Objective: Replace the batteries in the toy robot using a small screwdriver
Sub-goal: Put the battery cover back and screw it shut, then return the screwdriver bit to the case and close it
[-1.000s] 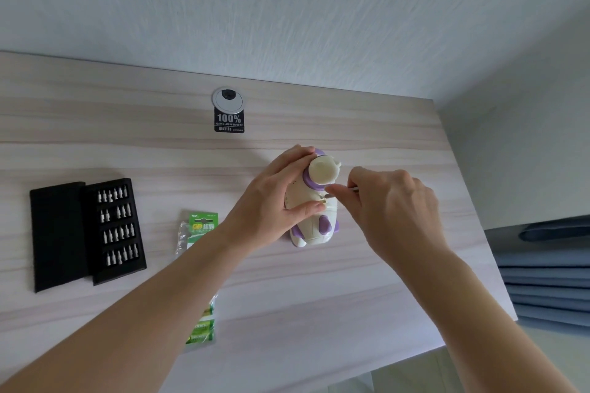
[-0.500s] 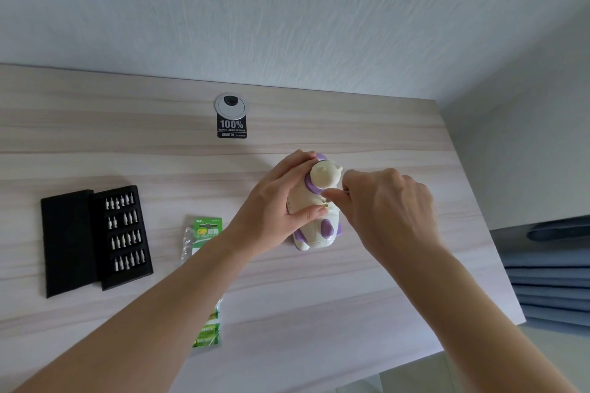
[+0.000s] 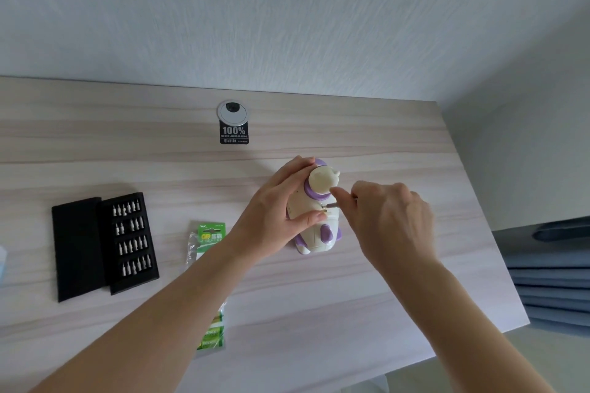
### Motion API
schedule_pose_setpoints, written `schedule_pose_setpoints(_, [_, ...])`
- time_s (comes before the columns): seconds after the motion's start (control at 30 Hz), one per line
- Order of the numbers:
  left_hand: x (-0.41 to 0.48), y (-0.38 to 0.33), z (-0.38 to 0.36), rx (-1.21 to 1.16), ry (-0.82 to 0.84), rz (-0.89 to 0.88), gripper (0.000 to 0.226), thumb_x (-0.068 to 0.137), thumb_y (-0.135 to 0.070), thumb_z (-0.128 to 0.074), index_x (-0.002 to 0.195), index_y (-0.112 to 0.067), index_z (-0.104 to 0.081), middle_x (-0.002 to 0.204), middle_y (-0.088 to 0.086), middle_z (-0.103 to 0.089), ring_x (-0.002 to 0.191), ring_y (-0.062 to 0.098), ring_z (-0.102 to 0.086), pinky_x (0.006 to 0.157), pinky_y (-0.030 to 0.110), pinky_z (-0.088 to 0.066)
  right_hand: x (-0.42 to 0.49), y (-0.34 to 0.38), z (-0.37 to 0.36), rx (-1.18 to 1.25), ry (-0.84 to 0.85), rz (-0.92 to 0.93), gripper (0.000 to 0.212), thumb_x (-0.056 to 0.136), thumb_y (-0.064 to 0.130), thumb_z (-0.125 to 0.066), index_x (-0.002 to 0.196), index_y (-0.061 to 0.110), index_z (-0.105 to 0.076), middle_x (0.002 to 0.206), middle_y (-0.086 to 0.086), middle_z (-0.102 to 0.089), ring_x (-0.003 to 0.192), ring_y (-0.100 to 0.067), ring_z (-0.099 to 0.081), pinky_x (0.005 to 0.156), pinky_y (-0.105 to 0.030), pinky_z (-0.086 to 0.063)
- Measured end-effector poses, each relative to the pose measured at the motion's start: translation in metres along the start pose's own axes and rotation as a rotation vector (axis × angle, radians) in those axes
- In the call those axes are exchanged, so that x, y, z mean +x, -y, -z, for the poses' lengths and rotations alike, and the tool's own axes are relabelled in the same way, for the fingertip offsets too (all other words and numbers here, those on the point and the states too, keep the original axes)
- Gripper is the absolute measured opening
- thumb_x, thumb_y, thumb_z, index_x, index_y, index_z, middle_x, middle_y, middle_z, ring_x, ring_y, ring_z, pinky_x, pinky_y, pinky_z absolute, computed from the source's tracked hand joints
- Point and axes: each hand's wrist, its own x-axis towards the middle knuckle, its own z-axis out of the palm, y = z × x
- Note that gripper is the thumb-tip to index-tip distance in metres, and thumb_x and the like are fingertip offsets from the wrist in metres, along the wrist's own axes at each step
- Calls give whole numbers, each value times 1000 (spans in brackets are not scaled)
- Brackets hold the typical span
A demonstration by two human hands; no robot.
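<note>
Bracing toy robot (image 3: 314,238) in curled left hand (image 3: 274,217) against twisting; pinching screwdriver (image 3: 330,206) in right hand (image 3: 389,220), tip likely at cover screw; battery pack (image 3: 209,233) ready at 9 o'clock

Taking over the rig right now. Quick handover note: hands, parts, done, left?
Hands: the left hand grips the toy robot, which stands on the table. The right hand pinches the small screwdriver, tip at the toy's back.
Parts: the bit case lies open at far left, the battery pack beside it.
Done: driver set on the toy.
Left: undo the screw, open the cover, swap batteries, close up.
</note>
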Motion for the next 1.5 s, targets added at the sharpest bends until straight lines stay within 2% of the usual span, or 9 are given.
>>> schedule_pose_setpoints(0.13, [0,-6,2,13,19,26,67,80,-23,-83,140,-17,-53,150,-14,-42,143,4,-36,116,20,-30,-6,-3,-4,98,10,-93,58,96,60,-42,57,20,-25,53,0,-42,53,-30,-46,51,-30,-34])
schedule_pose_setpoints(0.27, [3,-14,8,64,40,83,68,76,-25,-85,137,-23,-55,148,-19,-43,138,-6,-36,112,11,-28,-13,-3,-9,333,56,-220,42,96,57,-48,73,22,-54,69,4,-63,67,-28,-58,59,-33,-47])
schedule_pose_setpoints(0.4, [8,-28,14,101,117,137,69,75,-34,-85,137,-27,-54,143,-29,-39,134,-18,-28,105,1,-20,-20,-7,-18,714,37,-307,21,94,43,-58,84,26,-65,75,9,-71,66,-19,-67,65,-35,-55])
schedule_pose_setpoints(0.6, [5,-42,19,198,111,243,79,77,-41,-83,144,-28,-45,151,-18,-39,139,-4,-33,111,14,-27,-28,-20,-15,1082,32,-432,19,97,21,-58,79,24,-65,71,7,-70,46,-13,-65,46,-16,-42])
schedule_pose_setpoints(0.77, [-11,-69,25,243,-65,342,63,83,-31,-77,139,-19,-51,139,-7,-51,125,2,-46,105,23,-38,-37,-39,-5,1404,133,-472,14,94,14,-63,92,20,-76,80,-4,-75,58,-21,-71,47,-30,-41])
schedule_pose_setpoints(0.87, [-26,-89,27,249,-173,345,36,89,-24,-72,124,-19,-63,122,-6,-59,112,6,-56,96,29,-48,-43,-51,6,1564,177,-445,16,93,12,-66,95,22,-78,84,-4,-77,64,-22,-71,47,-29,-42])
schedule_pose_setpoints(1.0, [-38,-125,24,113,-191,489,10,94,-24,-67,104,-22,-68,107,-12,-69,93,2,-64,76,17,-51,-45,-64,20,1716,262,-398,15,93,13,-67,103,17,-77,93,-6,-78,71,-22,-71,52,-29,-42])
schedule_pose_setpoints(1.13, [-44,-159,6,-87,-243,567,6,95,-27,-66,99,-24,-69,100,-11,-71,82,13,-69,73,28,-56,-50,-65,34,1814,371,-308,17,93,15,-66,108,13,-76,99,-8,-77,73,-20,-70,53,-27,-41])
schedule_pose_setpoints(1.5, [-79,-190,-24,-353,-598,608,9,95,-13,-63,101,-8,-66,87,-2,-74,74,14,-70,64,27,-55,-80,-48,33,1756,578,-75,12,94,11,-64,101,11,-74,93,-11,-77,74,-25,-72,51,-27,-45])
